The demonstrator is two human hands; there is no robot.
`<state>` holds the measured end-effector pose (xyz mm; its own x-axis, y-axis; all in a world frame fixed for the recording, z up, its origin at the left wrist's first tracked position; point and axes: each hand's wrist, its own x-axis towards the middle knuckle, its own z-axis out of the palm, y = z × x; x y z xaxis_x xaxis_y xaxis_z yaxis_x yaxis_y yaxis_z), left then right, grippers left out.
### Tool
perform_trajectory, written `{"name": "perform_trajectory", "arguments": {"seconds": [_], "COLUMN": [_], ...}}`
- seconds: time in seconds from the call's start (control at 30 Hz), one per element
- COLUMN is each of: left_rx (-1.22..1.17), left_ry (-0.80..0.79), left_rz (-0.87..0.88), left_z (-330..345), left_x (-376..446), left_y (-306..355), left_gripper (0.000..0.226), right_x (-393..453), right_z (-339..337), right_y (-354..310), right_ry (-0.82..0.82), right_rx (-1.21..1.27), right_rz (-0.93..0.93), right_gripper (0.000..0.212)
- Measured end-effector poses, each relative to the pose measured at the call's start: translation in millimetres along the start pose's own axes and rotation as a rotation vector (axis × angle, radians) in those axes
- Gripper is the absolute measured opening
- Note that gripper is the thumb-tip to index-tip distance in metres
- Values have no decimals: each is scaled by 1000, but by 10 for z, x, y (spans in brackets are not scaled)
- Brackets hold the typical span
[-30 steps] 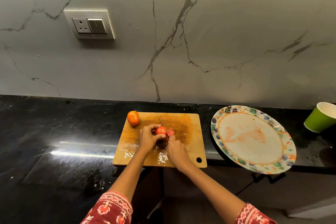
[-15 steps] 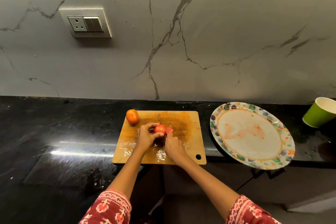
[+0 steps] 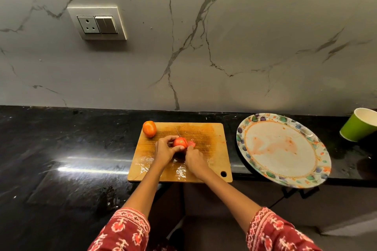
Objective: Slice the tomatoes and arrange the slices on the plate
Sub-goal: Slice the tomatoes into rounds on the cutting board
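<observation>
Head view: a rectangular wooden cutting board (image 3: 206, 144) lies on a black polished stone counter (image 3: 61, 149), with a large round floral-rimmed plate (image 3: 255, 122) just beside it to the right, its centre smeared red but bearing no slices. The left hand (image 3: 164, 150) curls its fingers and thumb round a red tomato (image 3: 180, 142) near the board's middle, steadying it. The right hand (image 3: 194, 160) is clamped on the handle of a thin-bladed knife (image 3: 178, 131), whose blade runs beyond the tomato along its right side. A pale red cut slice (image 3: 191, 144) lies on the board, touching the tomato's right flank. A second, orange-red whole tomato (image 3: 149, 128) rests untouched at the board's far left corner. The step in hand appears to be slicing, at an early stage. The next move probably calls for shifting the blade leftward for another cut, with the left fingertips kept clear.
</observation>
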<state>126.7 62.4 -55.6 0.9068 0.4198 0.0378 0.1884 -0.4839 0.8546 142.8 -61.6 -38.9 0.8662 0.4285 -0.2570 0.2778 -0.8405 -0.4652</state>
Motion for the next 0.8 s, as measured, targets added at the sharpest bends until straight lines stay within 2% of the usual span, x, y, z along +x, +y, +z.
{"name": "perform_trajectory", "arguments": {"seconds": [0.17, 0.4, 0.63, 0.8], "left_rx": [-30, -10, 1, -9], "left_ry": [-12, -15, -29, -31], "left_rz": [-6, -4, -35, -59], "left_z": [-7, -2, -14, -5], "left_x": [-1, -12, 2, -38], "left_y": [-2, 21, 51, 94], "left_gripper": [43, 45, 44, 47], "right_x": [-105, -43, -349, -383], "right_z": [24, -46, 51, -65], "right_y": [96, -25, 297, 322], "right_ry": [-36, -40, -41, -31], "right_rx": [-58, -61, -126, -52], "right_rz": [9, 9, -27, -8], "right_gripper": [27, 34, 24, 22]}}
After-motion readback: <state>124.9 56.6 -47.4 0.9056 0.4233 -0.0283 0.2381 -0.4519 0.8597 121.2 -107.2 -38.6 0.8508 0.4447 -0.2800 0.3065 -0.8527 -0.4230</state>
